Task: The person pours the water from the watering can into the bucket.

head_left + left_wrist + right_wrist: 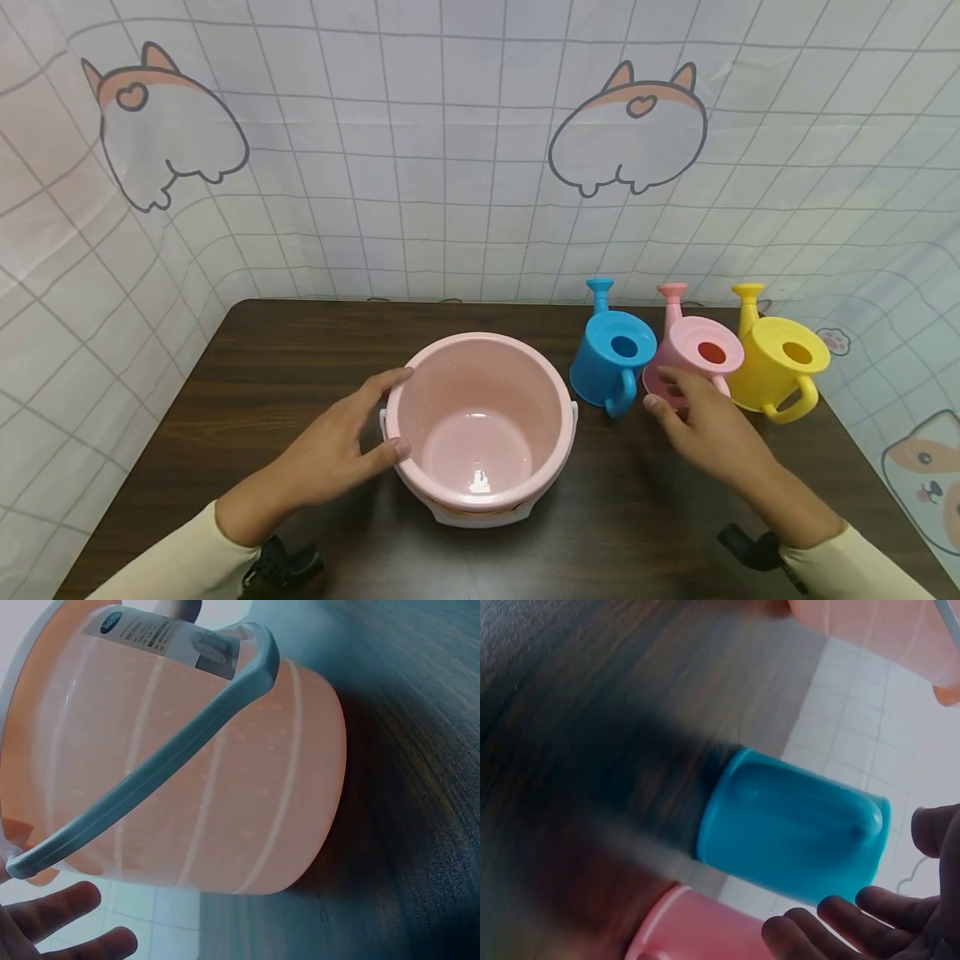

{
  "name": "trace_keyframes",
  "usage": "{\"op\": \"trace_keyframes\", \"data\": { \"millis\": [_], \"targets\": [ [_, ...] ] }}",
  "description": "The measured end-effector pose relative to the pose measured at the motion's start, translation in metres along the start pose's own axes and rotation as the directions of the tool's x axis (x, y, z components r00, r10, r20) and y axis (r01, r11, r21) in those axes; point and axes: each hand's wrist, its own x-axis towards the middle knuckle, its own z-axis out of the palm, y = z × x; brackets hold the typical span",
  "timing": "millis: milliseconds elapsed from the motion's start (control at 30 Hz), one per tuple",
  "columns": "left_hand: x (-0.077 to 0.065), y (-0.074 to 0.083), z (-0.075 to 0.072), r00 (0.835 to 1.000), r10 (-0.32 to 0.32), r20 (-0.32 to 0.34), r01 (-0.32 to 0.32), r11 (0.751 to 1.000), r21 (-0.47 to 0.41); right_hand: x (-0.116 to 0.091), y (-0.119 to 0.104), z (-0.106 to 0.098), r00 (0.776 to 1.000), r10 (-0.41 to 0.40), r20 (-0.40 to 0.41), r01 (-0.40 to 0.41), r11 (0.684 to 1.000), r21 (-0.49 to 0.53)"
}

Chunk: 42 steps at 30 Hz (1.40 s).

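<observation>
A round pink bucket (480, 492) with a white handle stands upright on the dark wooden table. At its left rim rests my left hand (337, 446), index fingertip and thumb on the edge, set apart from each other. In the left wrist view two fingers (67, 907) extend loosely below the bucket's handle (157, 757). My right hand (708, 429) hovers before the pink watering can (708, 333), fingers spread, holding nothing. Left of that can stands a blue watering can (607, 367); to its right, a yellow one (772, 367). The hand partly covers the pink can.
Behind the table (315, 350) hangs a white gridded cloth (420, 167) with cartoon dog prints, which also runs down both sides. Dark wrist straps with small devices (750, 546) sit at both cuffs. The watering cans stand close together near the table's right edge.
</observation>
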Motion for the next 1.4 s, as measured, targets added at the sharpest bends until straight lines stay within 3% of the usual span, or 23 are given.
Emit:
{"op": "trace_keyframes", "data": {
  "millis": [367,567,1400],
  "targets": [
    [-0.002,0.001,0.002,1.0,-0.018,-0.014,0.018,1.0,0.012,0.005,-0.001,0.02,0.999,0.031,-0.023,-0.028,0.994,0.103],
    [-0.002,0.001,0.004,1.0,-0.011,-0.012,0.011,0.999,-0.032,0.006,-0.004,0.031,0.995,0.09,-0.044,-0.083,0.987,0.14],
    [-0.005,0.003,0.005,1.0,-0.022,-0.005,0.022,0.997,-0.074,0.004,-0.008,0.056,0.979,0.188,-0.086,-0.174,0.974,0.144]
  ]
}}
